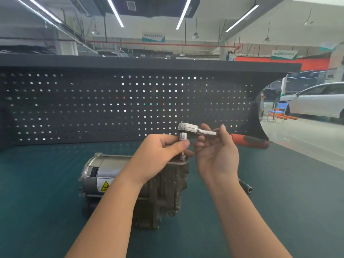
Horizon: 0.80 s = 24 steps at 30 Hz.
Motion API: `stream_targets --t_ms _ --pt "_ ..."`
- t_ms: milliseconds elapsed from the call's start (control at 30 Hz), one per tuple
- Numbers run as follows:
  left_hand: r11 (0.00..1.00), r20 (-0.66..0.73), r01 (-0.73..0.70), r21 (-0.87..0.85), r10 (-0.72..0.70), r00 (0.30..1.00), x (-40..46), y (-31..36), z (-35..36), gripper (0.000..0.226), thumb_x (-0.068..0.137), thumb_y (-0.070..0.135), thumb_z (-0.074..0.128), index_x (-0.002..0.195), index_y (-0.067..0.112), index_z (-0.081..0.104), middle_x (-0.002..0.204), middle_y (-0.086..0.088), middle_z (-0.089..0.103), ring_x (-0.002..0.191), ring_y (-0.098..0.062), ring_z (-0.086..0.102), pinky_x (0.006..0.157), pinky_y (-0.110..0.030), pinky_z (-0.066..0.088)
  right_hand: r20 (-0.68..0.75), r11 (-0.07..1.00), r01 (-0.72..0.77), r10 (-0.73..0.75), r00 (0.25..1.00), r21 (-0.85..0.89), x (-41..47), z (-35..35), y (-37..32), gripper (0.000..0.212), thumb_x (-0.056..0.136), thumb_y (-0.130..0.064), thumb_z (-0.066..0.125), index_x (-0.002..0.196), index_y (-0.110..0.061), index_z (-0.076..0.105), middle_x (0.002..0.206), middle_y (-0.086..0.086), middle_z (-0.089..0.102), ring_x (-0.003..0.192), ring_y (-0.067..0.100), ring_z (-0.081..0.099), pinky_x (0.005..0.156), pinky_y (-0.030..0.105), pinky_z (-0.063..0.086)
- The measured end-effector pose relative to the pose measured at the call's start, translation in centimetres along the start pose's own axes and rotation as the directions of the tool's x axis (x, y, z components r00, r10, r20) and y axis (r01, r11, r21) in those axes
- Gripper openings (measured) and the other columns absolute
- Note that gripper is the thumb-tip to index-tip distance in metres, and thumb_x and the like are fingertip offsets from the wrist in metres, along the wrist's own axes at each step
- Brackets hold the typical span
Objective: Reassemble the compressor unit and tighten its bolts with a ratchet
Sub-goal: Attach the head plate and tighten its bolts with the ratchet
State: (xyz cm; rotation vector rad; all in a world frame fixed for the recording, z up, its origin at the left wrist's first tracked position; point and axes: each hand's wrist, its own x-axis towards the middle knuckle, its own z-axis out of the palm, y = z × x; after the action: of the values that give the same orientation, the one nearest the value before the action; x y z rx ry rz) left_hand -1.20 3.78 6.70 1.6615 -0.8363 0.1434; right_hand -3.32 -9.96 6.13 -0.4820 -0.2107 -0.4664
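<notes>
The compressor unit (134,185) lies on the green bench mat (37,202), seemingly assembled. The left hand (158,155) pinches the socket (183,136) over a bolt (183,156) on its right end. The right hand (216,151) grips the ratchet (197,129); tightening looks underway, though how many bolts remain I cannot tell.

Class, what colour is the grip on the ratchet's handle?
Red-orange with a dark band, on the ratchet handle grip; head view.
</notes>
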Motion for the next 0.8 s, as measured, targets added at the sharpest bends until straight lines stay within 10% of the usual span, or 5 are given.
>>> stream_targets --t_ms 133,333,800 --pt "0.998 0.014 0.031 0.053 -0.032 0.999 -0.2 -0.2 -0.7 0.011 0.088 0.02 0.072 0.098 0.016 0.075 0.098 0.004 0.076 0.095 -0.007 0.071 0.081 -0.018 0.051 0.116 0.953 0.284 -0.271 0.956 -0.111 -0.4 0.1 0.0 0.02 0.103 -0.019 0.044 0.084 -0.015 0.048 0.074 0.012 0.071 0.047 0.019 0.056 0.047 0.022 0.045" --pt "0.977 0.112 0.083 0.194 -0.106 0.988 -0.1 -0.2 -2.0 0.012 0.077 0.027 0.082 0.084 0.019 0.075 0.114 0.025 0.068 0.102 0.004 0.065 0.091 -0.025 0.049 0.105 0.948 0.294 -0.282 0.954 -0.123 -0.8 0.5 -0.2 0.021 0.104 -0.017 0.043 0.083 -0.012 0.047 0.072 0.013 0.071 0.045 0.02 0.054 0.045 0.023 0.043" --pt "0.99 -0.014 0.139 0.023 -0.139 0.99 0.4 -0.8 -0.9 0.005 0.076 0.012 0.08 0.078 0.017 0.078 0.088 -0.002 0.077 0.081 -0.008 0.072 0.081 -0.021 0.056 0.455 0.693 0.614 -0.439 0.775 -0.378 -2.5 1.2 0.0 0.012 0.098 -0.019 0.05 0.087 -0.015 0.05 0.081 0.009 0.07 0.056 0.022 0.062 0.054 0.027 0.05"
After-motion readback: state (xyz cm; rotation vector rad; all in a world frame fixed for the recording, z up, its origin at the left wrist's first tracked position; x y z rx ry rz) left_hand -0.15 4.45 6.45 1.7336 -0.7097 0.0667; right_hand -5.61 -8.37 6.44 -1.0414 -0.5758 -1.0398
